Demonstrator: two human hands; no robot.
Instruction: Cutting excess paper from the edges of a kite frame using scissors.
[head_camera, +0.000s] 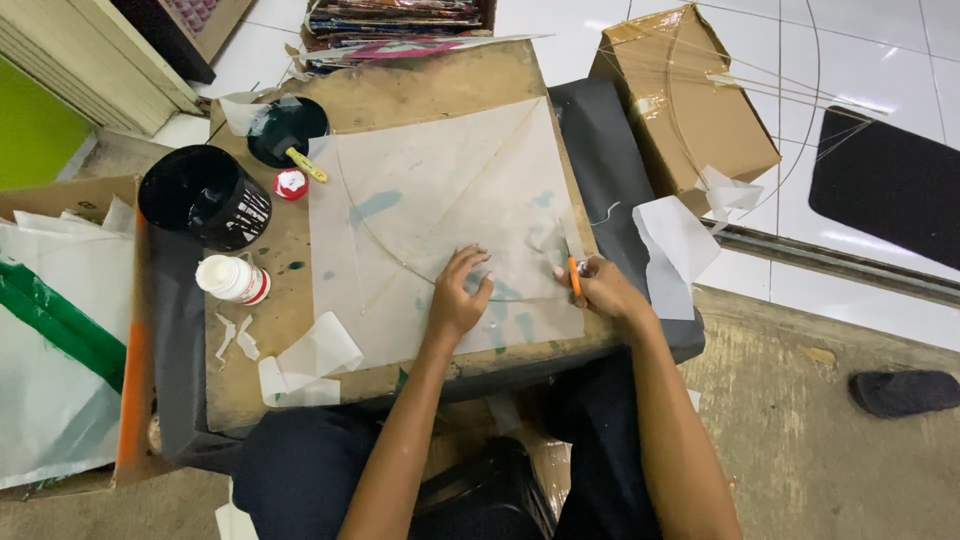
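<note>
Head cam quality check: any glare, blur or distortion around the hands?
Head view: even indoor light, with only soft shadows under the left hand and right hand; mild glare on the white floor tiles; translucent paper sheet readable, no blowout; hands look sharp; wide-angle lens bends the box and frame edges outward.

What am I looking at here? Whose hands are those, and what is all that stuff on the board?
The picture comes from a camera worn on a person's head, looking down, so the two arms belong to that person. They sit at a wooden board. On it lies a big square sheet of thin paper with thin sticks across it. The left hand presses the paper flat. The right hand holds a small orange cutter at the paper's edge. Nearby are a black cup, a white bottle and paper scraps. A cardboard box sits on the floor.
</note>
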